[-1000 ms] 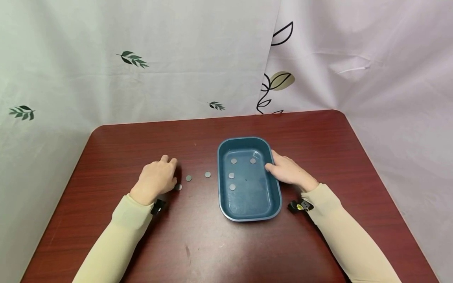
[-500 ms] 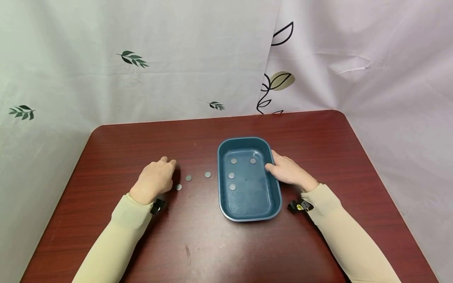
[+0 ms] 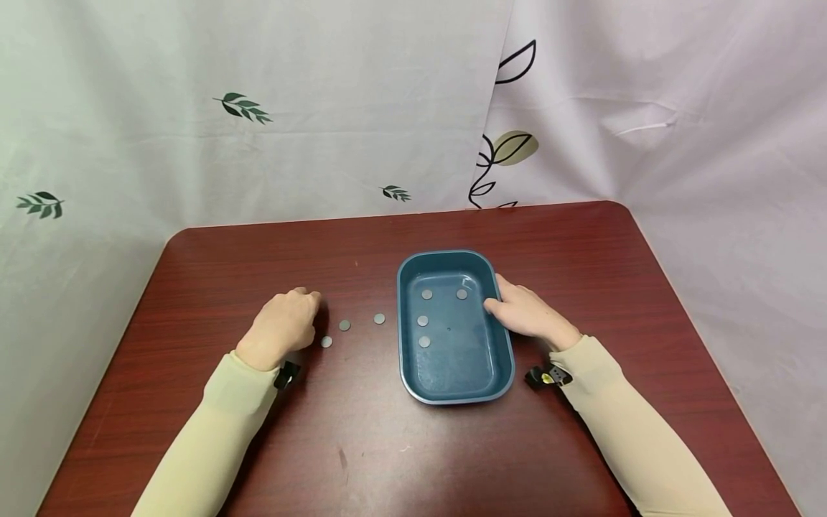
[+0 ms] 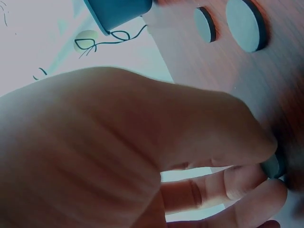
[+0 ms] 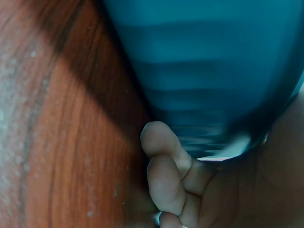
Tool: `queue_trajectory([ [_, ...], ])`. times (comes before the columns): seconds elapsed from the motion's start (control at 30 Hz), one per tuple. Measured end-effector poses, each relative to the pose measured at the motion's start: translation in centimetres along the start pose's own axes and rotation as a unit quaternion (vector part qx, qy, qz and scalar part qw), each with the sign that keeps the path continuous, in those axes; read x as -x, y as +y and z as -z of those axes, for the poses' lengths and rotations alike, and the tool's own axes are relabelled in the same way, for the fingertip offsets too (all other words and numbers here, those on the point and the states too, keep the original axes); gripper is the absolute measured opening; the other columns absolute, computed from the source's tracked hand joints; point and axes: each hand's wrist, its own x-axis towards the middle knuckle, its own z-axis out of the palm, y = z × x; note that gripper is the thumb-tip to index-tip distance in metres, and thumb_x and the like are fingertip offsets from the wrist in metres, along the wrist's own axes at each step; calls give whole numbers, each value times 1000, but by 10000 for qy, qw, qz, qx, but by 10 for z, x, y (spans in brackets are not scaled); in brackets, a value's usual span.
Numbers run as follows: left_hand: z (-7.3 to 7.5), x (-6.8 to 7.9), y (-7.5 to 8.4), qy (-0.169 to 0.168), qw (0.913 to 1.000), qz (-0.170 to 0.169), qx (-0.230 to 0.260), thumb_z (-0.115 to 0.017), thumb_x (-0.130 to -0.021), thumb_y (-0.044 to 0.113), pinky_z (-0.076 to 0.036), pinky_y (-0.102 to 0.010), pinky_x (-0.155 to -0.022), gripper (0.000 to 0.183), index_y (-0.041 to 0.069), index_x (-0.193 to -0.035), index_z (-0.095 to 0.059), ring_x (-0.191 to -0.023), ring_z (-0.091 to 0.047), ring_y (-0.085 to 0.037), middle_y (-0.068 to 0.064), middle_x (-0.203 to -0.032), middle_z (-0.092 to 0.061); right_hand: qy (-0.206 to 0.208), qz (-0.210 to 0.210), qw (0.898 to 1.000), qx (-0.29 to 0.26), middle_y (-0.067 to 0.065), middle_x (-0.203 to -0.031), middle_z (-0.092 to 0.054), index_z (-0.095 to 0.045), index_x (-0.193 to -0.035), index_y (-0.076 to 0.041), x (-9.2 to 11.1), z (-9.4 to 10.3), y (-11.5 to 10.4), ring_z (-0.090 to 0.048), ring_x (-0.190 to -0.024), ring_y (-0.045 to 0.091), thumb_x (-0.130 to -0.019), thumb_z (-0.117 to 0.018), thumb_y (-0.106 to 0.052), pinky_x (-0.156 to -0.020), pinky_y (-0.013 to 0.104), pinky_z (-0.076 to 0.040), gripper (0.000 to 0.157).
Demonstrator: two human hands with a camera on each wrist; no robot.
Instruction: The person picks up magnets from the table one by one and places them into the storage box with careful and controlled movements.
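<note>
Head view is showing us both hands working around the bin [image 3: 452,370]: our left hand [image 3: 281,329] is sitting well to its left, palm down over the table [image 3: 362,445], and our right hand [image 3: 525,310] is gripping its right wall, thumb over the rim. Left of the bin, three loose discs [image 3: 379,319] are lying; inside it, four more discs [image 3: 423,321] are resting. In the left wrist view we are seeing a narrow pinch holding a dark disc [image 4: 272,167]; whether it is touching the table, we cannot tell. We are judging the step to be a pick-up, the right hand steadying. Next, we are probably needing a clean lift, then a carry rightward over the bin's left rim.
</note>
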Motion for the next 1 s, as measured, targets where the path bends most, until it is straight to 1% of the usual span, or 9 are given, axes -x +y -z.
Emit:
queue_trajectory([
  [0.17, 0, 0, -1, 100, 9999, -90, 47, -61, -74, -7, -56, -52, -67, 16, 3, -86, -65, -70, -66, -40, -18, -88, -65, 24, 17, 10000, 11, 12, -116, -71, -28, -161, -9, 0, 0, 0, -71, -94, 19, -100, -46, -27, -94, 44, -51, 66],
  [0.23, 0, 0, -2, 152, 9998, -151, 53, -60, -74, -7, -55, -50, -64, 16, 5, -83, -64, -68, -64, -38, -16, -84, -64, 29, 23, 10000, 25, 12, -114, -71, -28, -161, -9, 0, 0, 0, -70, -93, 19, -100, -46, -27, -94, 44, -51, 66],
  [0.47, 0, 1, -2, 421, 9984, -366, 76, -59, -71, -8, -49, -45, -54, 18, 9, -70, -55, -61, -58, -31, -13, -70, -56, 74, 100, 9999, 75, 10, -113, -71, -33, -158, -10, 1, -1, -1, -69, -94, 18, -99, -47, -26, -91, 41, -49, 63],
  [0.6, 0, 0, -2, 467, 9980, -413, 99, -59, -71, -9, -47, -43, -52, 20, 10, -68, -52, -59, -54, -28, -11, -69, -53, 79, 82, 9999, 76, 10, -115, -71, -33, -158, -10, 1, -1, -2, -69, -94, 18, -99, -47, -26, -92, 42, -49, 63],
  [0.8, 0, 0, -3, 554, 9973, -463, 131, -57, -70, -10, -45, -40, -51, 23, 11, -66, -49, -55, -50, -27, -8, -67, -48, 91, 72, 9999, 86, 11, -122, -70, -32, -159, -10, 1, 0, -2, -69, -97, 19, -99, -47, -26, -94, 43, -50, 64],
  [1.0, 0, 0, -3, 632, 9966, -483, 193, -57, -70, -10, -42, -39, -50, 24, 12, -66, -48, -53, -49, -27, -7, -67, -47, 55, 34, 10000, 61, 10, -118, -71, -32, -158, -10, 1, 0, -2, -69, -96, 18, -99, -47, -26, -94, 42, -49, 63],
])
